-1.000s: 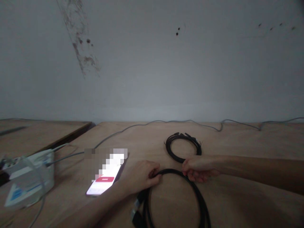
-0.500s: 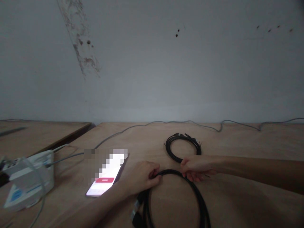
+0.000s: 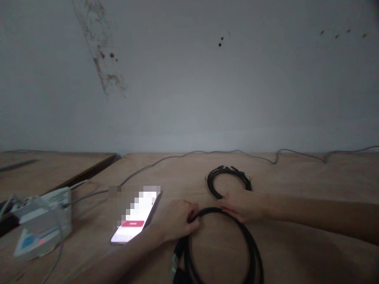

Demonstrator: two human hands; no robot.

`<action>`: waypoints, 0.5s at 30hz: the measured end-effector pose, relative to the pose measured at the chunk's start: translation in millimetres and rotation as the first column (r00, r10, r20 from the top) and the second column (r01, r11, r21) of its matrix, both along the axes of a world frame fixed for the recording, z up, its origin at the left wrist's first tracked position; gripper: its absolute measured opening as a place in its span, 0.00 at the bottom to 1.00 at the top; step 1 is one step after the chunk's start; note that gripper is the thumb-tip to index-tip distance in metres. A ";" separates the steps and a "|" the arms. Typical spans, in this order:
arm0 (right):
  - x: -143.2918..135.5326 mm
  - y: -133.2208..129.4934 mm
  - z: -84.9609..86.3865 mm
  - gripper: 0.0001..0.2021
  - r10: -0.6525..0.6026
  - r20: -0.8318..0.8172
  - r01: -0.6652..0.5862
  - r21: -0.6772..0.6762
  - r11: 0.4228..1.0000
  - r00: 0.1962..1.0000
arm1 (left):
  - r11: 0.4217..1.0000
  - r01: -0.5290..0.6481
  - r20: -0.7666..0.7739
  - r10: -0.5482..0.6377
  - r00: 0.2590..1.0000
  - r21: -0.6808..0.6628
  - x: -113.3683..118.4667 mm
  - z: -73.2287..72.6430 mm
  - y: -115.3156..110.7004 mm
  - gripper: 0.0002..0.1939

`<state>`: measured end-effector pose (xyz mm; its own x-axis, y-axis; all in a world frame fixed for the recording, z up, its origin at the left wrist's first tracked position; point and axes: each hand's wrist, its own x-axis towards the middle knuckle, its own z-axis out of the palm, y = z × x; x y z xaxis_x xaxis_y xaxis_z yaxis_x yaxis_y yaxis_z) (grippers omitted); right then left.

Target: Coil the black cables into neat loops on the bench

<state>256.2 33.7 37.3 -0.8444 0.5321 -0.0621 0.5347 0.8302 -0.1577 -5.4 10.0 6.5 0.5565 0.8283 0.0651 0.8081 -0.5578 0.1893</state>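
Note:
A large coil of black cable (image 3: 252, 252) lies on the wooden table, its lower part cut off by the bottom edge of the view. My left hand (image 3: 181, 219) is closed around the coil's upper left, thumb and fingers pinching the strands. Below it, connector ends with silvery metal parts (image 3: 175, 260) hang at the coil's left side. At the top of the loop, my right hand (image 3: 241, 206) grips the cable, its fingers partly hidden. Just beyond this hand rests a smaller, tied coil of black cable (image 3: 213, 188).
Left of my left hand lies a phone (image 3: 139, 215) with a lit, partly blurred screen. A white power strip (image 3: 44, 228) with cords sits farther left. A thin grey cable (image 3: 166, 158) runs along the table's back near the wall (image 3: 189, 98). A dark gap (image 3: 89, 171) separates two tabletops.
My right hand has slid slightly left along the top of the large coil. The left hand keeps its hold. The view has shifted slightly.

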 end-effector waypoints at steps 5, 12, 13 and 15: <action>3.7 0.8 3.1 0.13 -0.026 -0.005 0.027 0.113 0.993 1.000 | 0.999 0.012 -0.085 -0.008 0.996 0.042 -0.3 5.0 -3.0 0.08; 23.8 -9.3 -14.8 0.18 -0.253 -0.206 0.290 0.172 0.942 0.945 | 0.988 -0.126 -0.211 0.143 0.967 0.091 -0.6 15.5 -15.7 0.11; 27.8 -11.5 -19.3 0.18 -0.268 -0.219 0.306 0.161 0.938 0.938 | 0.978 -0.178 -0.222 0.198 0.955 0.105 -1.3 15.1 -17.4 0.12; 36.0 -14.4 -27.9 0.17 -0.313 -0.262 0.352 0.115 0.929 0.913 | 0.951 -0.283 -0.239 0.307 0.921 0.129 -3.4 13.3 -20.8 0.14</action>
